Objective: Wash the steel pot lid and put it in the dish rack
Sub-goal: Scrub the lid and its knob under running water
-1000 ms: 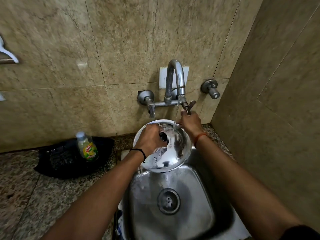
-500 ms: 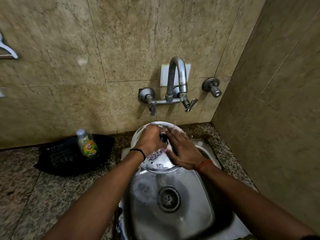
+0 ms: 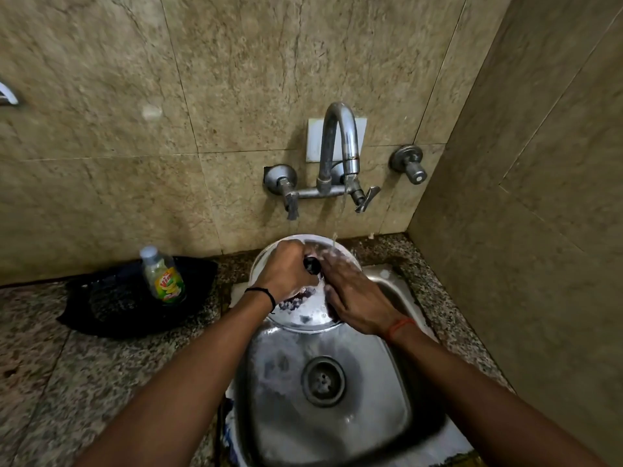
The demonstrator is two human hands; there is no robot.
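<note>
The round steel pot lid (image 3: 305, 316) is held over the back of the steel sink (image 3: 387, 429), under a thin stream of water from the tap (image 3: 338, 143). My left hand (image 3: 286, 271) grips the lid by its black knob (image 3: 312, 264). Flat on the lid's wet top lies my right hand (image 3: 357, 298), fingers spread toward the knob. Both hands hide much of the lid. No dish rack is in view.
A dish-soap bottle (image 3: 163, 276) stands on a black cloth (image 3: 111, 298) on the granite counter (image 3: 67, 382), left of the sink. Two tap handles (image 3: 365, 198) jut from the tiled wall. A tiled side wall closes in on the right.
My right hand left the tap handle and came down onto the lid. Water now runs. The lid has tipped from facing me to lying flatter under the stream.
</note>
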